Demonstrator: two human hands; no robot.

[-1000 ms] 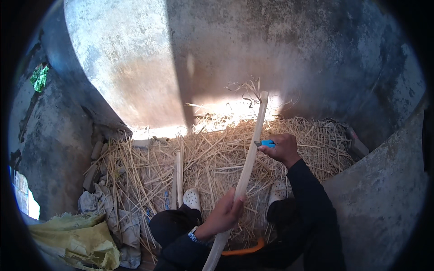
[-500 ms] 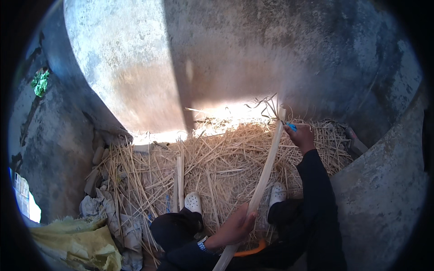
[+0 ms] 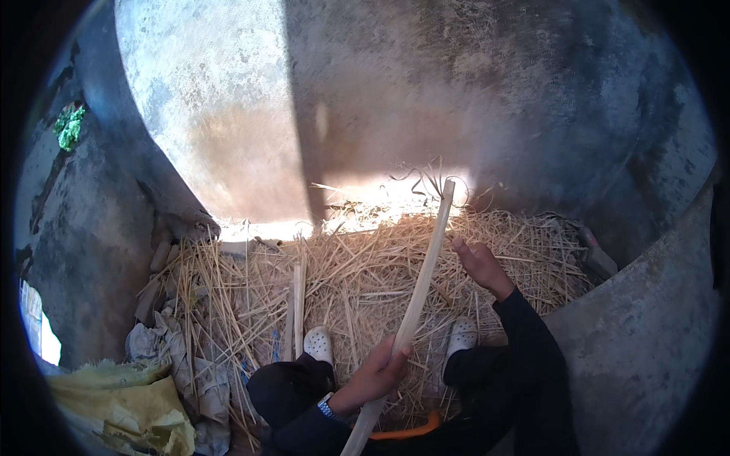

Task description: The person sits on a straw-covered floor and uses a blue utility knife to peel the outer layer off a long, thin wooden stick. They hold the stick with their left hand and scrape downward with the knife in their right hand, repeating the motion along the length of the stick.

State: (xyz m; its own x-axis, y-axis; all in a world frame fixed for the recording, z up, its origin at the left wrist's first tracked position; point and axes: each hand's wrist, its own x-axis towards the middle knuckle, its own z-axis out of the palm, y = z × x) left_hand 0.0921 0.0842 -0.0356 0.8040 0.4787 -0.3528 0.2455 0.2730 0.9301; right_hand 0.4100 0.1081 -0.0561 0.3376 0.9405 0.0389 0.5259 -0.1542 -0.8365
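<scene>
Since half a second ago the right hand (image 3: 480,266) has dropped from the tip of the pale wooden slat (image 3: 414,308) down to about its upper third, sitting just at 3 o'clock of it, fingers loosely open, touching or nearly so, can't tell. Left hand (image 3: 378,374) is wrapped closed around the slat's lower part. Slat stands tilted toward 1 o'clock over the straw pile (image 3: 357,281), between two white clogs (image 3: 319,343).

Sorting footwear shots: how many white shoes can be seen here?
2: the left shoe on the straw beside the left hand; the right shoe below the right hand.
</scene>
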